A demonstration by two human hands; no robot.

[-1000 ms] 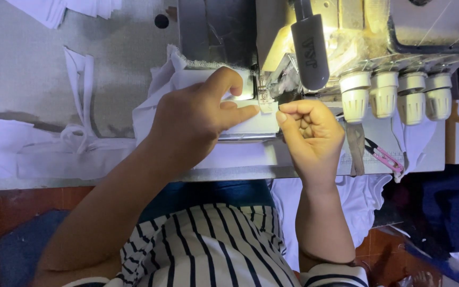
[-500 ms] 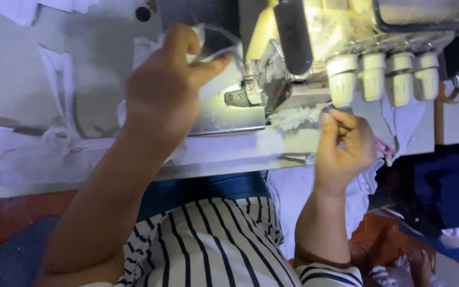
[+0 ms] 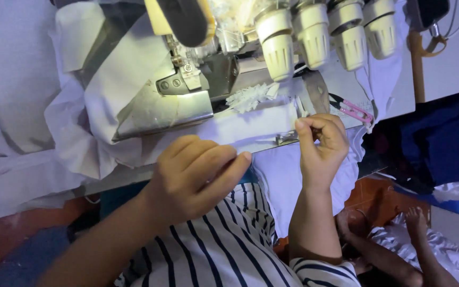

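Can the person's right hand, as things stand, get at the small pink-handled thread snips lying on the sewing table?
Probably yes. The right hand is raised just beside the pink-handled thread snips, and nothing lies between them. Its fingers pinch together, though, seemingly on white fabric.

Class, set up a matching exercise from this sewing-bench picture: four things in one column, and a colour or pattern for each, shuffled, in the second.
Things:
1. thread snips
2. shirt
3. fabric strip
4. tension knobs

Colours:
A. cream
B. plain white
C. pink handles
D. dark and white stripes

Pairs: 1-C, 2-D, 3-B, 4-A
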